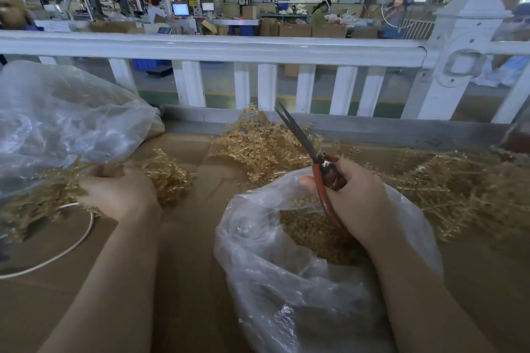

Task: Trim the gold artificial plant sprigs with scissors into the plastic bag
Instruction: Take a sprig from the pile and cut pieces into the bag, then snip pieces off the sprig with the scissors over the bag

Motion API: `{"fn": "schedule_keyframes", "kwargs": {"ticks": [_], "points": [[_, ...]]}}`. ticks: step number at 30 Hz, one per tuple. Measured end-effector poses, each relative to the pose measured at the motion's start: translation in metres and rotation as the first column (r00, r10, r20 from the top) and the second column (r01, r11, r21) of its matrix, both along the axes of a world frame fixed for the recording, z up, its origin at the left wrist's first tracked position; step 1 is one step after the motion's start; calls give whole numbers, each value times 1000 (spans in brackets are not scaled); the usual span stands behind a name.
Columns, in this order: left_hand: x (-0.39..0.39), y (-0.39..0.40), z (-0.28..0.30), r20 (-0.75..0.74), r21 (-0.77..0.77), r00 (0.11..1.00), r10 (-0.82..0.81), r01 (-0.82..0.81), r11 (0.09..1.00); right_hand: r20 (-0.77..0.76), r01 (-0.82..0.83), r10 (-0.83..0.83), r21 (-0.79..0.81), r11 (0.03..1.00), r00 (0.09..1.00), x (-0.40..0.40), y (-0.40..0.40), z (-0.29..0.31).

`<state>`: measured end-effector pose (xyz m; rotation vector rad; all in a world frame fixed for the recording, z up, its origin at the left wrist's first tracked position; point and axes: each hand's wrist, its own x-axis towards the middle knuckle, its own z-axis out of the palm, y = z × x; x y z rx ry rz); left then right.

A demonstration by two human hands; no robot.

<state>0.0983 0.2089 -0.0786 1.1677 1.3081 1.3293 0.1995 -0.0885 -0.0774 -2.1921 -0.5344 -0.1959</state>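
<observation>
Head view: nearest the camera, an open clear plastic bag (286,281) is seen on the brown cardboard work surface (186,252), part-filled with gold trimmings (304,235). Directly above the bag mouth the right hand (355,198) is closed round the red handles of a pair of scissors (315,163); the dark blades are raised away from the person and stand only slightly parted, with nothing between them.

To the left of that grip, well apart from it, the left hand (120,192) is curled over a gold sprig (166,175) lying on the cardboard. Whether the sprig is actually pinched cannot be told, since the fingertips are hidden. A white cord loop (71,243) lies below and left of this hand. A second, larger clear bag (66,123) holding more gold sprigs is piled just beyond the left hand.

Beyond the scissors, a loose heap of gold sprigs (258,143) is noted; a further heap (459,189) lies to the right of the right hand. Behind these runs a white railing (215,49), with a factory floor further off.
</observation>
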Motion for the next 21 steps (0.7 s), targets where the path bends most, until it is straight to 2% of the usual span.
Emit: {"fn": "schedule_keyframes", "kwargs": {"ticks": [1, 3, 5, 7, 8, 10, 11, 13, 15, 17, 21], "points": [[0, -5, 2, -33, 50, 999, 8, -6, 999, 1, -3, 3, -16, 1000, 1000, -1, 0, 0], [-1, -20, 8, -114, 294, 993, 31, 4, 956, 18, 5, -4, -51, 999, 1000, -2, -1, 1], [2, -37, 12, -230, 574, 973, -35, 165, 802, 39, 14, -10, -100, 995, 999, -3, 0, 2], [10, -52, 11, -421, 678, 889, -178, 439, 590, 54, 20, -12, -151, 988, 998, -3, 1, 4], [14, -59, 8, -532, 660, 812, -242, 576, 483, 58, 22, -12, -176, 984, 998, -3, 1, 4], [24, -71, -1, -744, 519, 600, -294, 796, 313, 57, 29, -17, -226, 974, 998, -2, 2, 5], [30, -74, -7, -820, 419, 489, -298, 867, 271, 53, 35, -22, -246, 969, 998, -1, 3, 5], [40, -73, -16, -917, 218, 284, -280, 945, 244, 51, 51, -38, -271, 961, 998, 1, 3, 4], [46, -69, -21, -958, 87, 151, -242, 963, 255, 61, 62, -46, -295, 953, 997, 2, 3, 4], [49, -68, -22, -971, 54, 115, -209, 959, 276, 74, 67, -45, -314, 947, 996, 2, 4, 4], [49, -69, -22, -984, 110, 146, -105, 949, 294, 73, 70, -49, -325, 943, 996, 2, 4, 3]]}}
